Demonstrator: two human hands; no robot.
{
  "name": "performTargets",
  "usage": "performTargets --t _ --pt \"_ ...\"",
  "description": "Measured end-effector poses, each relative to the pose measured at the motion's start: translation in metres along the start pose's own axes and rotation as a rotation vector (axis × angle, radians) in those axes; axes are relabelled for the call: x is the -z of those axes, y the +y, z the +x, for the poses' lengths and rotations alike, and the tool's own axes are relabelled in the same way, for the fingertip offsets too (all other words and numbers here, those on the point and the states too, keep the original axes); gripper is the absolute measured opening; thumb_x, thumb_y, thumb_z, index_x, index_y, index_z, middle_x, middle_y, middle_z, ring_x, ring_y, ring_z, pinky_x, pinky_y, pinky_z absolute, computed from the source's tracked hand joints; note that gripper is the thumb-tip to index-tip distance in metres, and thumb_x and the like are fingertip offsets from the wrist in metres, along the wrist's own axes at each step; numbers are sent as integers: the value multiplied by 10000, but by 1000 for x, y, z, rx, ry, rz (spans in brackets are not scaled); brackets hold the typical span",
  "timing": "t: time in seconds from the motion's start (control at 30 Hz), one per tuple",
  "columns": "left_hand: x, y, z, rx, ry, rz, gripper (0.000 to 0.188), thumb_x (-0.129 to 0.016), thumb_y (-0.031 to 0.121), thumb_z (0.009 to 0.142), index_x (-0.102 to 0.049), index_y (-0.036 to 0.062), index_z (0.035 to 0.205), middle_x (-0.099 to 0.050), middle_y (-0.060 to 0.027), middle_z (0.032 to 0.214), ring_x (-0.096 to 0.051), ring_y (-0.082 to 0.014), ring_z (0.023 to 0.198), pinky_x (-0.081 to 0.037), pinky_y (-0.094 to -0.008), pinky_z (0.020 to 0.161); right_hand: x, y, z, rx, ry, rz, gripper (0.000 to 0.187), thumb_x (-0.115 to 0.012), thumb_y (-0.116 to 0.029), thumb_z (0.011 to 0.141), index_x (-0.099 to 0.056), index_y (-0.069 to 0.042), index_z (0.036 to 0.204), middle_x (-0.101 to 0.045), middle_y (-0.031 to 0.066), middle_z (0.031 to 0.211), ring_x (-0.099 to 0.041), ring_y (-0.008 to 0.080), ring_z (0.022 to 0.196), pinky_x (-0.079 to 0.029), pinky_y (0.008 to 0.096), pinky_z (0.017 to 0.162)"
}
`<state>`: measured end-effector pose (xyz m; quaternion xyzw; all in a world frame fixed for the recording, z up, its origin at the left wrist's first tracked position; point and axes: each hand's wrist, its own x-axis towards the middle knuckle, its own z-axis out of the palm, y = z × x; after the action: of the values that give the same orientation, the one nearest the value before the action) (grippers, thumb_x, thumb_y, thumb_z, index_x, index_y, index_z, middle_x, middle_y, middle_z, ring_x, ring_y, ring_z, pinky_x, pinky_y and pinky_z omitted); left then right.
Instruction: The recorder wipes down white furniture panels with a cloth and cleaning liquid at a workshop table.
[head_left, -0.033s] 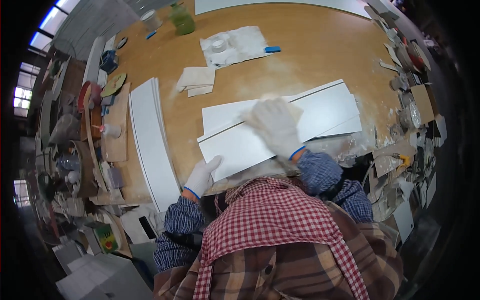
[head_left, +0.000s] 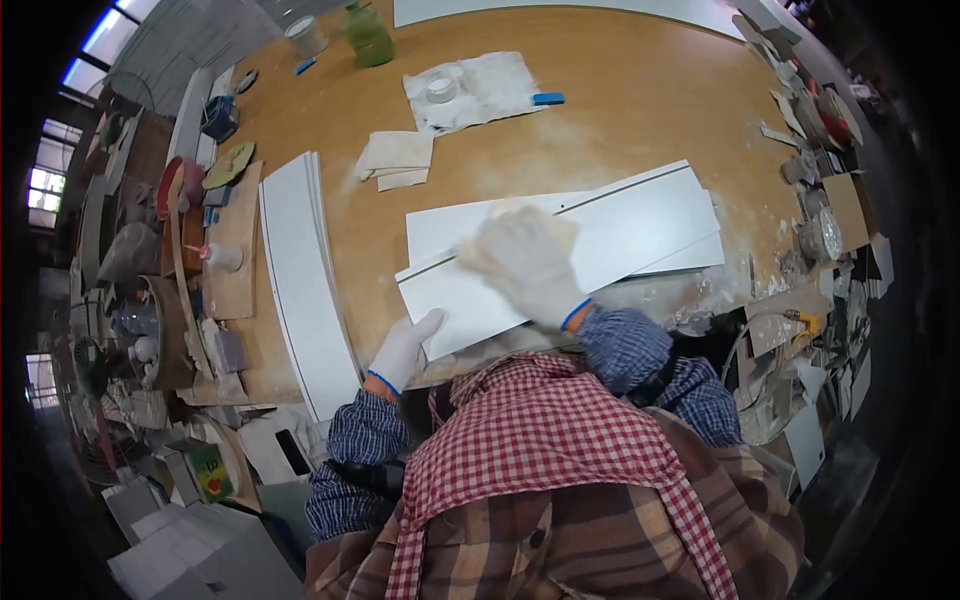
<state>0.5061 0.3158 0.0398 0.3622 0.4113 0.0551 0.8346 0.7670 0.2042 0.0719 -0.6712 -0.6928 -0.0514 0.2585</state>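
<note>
Head view showed your right hand (head_left: pixel 525 262) lying flat, gloved fingers spread, pressed down on the white panel (head_left: pixel 600 240) near the frame's middle; it gripped nothing, it only bore on the face. Your left hand (head_left: pixel 405 348) sat lower left of it, fingers curled over the panel's near corner at the table edge, pinning that end. The panel's long axis ran from lower left to upper right, so most of its length stretched away to the upper right of both hands, and your right hand was the nearer one to that free end. A thin dark groove ran along the panel's upper edge, just above your right fingertips. A second white panel (head_left: pixel 440 228) lay under the first, showing at its upper left. Your right forearm came up from the lower edge, wrist bent slightly left; your left forearm rose steeply, elbow tucked close to your body. Further left, a stack of white strips (head_left: pixel 300 270) lay on the table (head_left: pixel 650 120), well apart from the hands. A folded cloth (head_left: pixel 395 158) sat above them, and pale dust spread around the panel.
</note>
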Motion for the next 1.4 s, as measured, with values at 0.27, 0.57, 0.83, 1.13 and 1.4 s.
performTargets --t 0.27,0.57,0.83,1.13,1.4 --pt "21 -17 1 -77 -28 -68 437 -610 134 1058 -520 -55 1441 -672 -156 1331 -704 -282 1160 -606 -399 981 37 25 -15 -118 -239 88 353 -646 -267 908 -656 -95 1216 -616 171 1243 -566 342 1215 -381 505 1153" --pt "3 -3 5 43 -46 62 539 -649 301 1065 -480 26 1497 -649 -137 1367 -710 -276 1140 -651 -496 836 74 183 -104 -501 186 -616 509 -613 -266 915 -605 -121 1403 -603 143 1186 -531 364 1147 -393 514 1017" --pt "-4 5 1 -33 -107 -286 813 -254 703 1077 -368 95 1604 -612 -139 1465 -727 -358 1141 -659 -554 749 24 -31 -17 236 -188 167 506 -693 -291 865 -607 -69 1311 -591 139 1235 -535 342 1202 -378 518 1145" --pt "22 5 5 39 10 14 629 -442 553 1108 -549 40 1456 -699 -169 1312 -751 -310 1036 -639 -435 850 78 129 -150 -449 156 -345 526 -640 -203 972 -565 -6 1453 -644 205 1304 -584 388 1234 -425 465 1135" --pt "28 14 -3 30 28 129 477 -690 261 1028 -596 -73 1356 -746 -159 1168 -770 -226 934 -657 -337 759 117 28 -180 -1410 500 1537 553 -558 -345 1104 -494 50 1487 -650 135 1386 -670 223 1217 -558 366 1036"
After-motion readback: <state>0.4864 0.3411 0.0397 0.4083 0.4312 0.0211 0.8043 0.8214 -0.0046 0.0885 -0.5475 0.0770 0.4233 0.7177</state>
